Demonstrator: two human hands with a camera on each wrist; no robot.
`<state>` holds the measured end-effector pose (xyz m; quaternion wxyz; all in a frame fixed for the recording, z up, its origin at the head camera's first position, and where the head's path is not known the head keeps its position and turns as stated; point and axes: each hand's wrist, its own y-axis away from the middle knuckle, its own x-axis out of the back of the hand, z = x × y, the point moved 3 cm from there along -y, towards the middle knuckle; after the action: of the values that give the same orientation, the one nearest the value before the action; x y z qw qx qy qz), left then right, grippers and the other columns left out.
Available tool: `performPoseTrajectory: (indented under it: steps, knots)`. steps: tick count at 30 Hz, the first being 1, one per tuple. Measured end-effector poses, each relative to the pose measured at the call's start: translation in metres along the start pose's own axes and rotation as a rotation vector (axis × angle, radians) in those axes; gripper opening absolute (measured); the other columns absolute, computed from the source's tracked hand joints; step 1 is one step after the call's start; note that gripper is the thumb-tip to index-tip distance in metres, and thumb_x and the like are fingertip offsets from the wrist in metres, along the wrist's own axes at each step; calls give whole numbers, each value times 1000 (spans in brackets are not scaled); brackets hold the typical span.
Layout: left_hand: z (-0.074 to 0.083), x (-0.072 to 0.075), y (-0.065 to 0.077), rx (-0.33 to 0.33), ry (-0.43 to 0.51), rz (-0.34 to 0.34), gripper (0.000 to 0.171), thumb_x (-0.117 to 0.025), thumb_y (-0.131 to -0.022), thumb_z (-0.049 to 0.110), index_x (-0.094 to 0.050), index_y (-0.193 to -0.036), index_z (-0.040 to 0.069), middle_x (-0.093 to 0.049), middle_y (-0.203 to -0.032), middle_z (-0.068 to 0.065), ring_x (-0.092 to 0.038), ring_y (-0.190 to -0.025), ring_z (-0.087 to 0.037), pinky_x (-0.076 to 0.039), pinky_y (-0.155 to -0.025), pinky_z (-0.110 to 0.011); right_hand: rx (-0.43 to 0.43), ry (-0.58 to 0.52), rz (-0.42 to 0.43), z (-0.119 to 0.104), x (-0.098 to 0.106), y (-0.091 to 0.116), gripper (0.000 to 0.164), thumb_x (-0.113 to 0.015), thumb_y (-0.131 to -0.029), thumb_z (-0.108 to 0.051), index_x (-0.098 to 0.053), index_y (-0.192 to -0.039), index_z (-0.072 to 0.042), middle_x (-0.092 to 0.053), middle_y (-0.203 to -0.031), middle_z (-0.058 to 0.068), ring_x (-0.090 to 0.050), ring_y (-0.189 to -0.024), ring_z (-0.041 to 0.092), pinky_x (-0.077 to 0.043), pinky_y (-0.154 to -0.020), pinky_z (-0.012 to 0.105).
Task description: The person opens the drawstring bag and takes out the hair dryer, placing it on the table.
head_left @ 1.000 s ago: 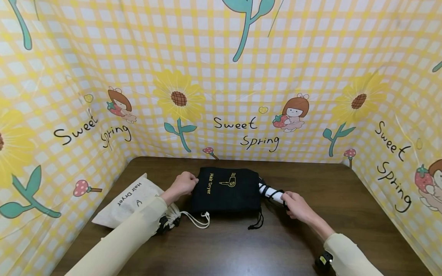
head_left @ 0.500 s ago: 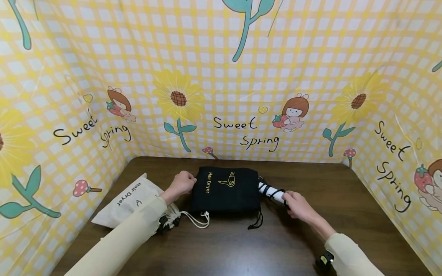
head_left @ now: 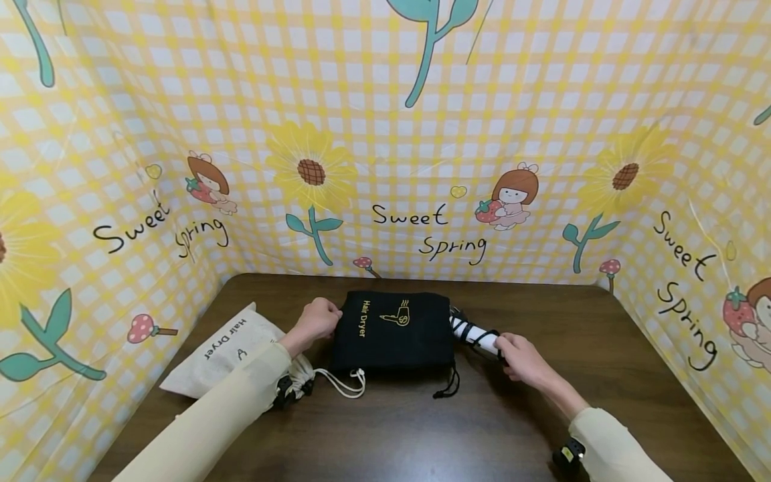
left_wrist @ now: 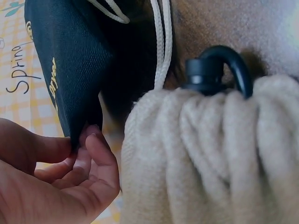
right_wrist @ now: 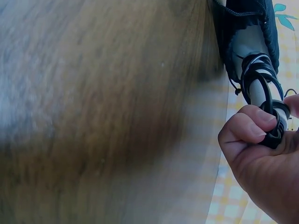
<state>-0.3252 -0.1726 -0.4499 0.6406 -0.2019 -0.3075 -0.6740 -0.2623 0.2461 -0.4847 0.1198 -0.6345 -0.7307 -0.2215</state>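
Observation:
A black drawstring bag (head_left: 385, 345) printed "Hair Dryer" lies at the middle of the table. My left hand (head_left: 317, 319) pinches its closed left corner; in the left wrist view the thumb and fingers (left_wrist: 100, 154) nip the dark cloth. Out of the bag's right-hand mouth sticks the white handle (head_left: 485, 340) of a hair dryer, wound with black cord (right_wrist: 259, 77). My right hand (head_left: 524, 361) grips the handle's outer end together with some of the cord. The rest of the hair dryer is hidden inside the bag.
Left of the black bag lies a beige drawstring bag (head_left: 211, 351), also printed "Hair Dryer", partly under my left forearm. Its white cord (head_left: 346, 388) trails toward the black bag, and a black plug-like end (left_wrist: 205, 70) pokes from its gathered mouth. Yellow checked cloth (head_left: 385, 154) surrounds the table.
The black bag and my left hand have shifted slightly left. My right hand has moved slightly right with the handle, and a little more of the handle shows.

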Motion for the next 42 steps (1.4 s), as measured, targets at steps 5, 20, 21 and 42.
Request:
performPoseTrajectory:
  steps: [5,20,21,42]
  knots:
    - [1,0,0,-1,9,-7,49,-55,-108,8,-55,-60,9,-47,-55,0,-56,-57,-25,-50,-60,-37,3,17,12,0,1,0,42,-44,-106,-23,-56,-132,8,-53,-92,13,-56,-68,22,-52,-60,34]
    - [-1,-1,-4,18,-1,-1,45,-56,-108,10,-61,-64,6,-51,-58,-2,-58,-58,-24,-53,-65,-40,7,4,10,-1,5,1,38,-44,-106,-23,-59,-127,5,-52,-93,13,-52,-64,19,-49,-56,31]
    - [0,-1,-3,14,-3,1,44,-56,-108,10,-62,-64,5,-51,-58,-2,-58,-58,-24,-53,-65,-40,8,7,10,-1,6,1,38,-44,-106,-23,-59,-127,5,-53,-94,13,-52,-65,20,-49,-56,31]
    - [-4,0,-1,15,-1,6,39,-56,-107,10,-70,-71,3,-64,-69,-8,-61,-60,-20,-50,-60,-32,26,-2,6,-1,9,3,36,-44,-107,-24,-59,-124,4,-54,-111,21,-56,-72,24,-52,-60,35]
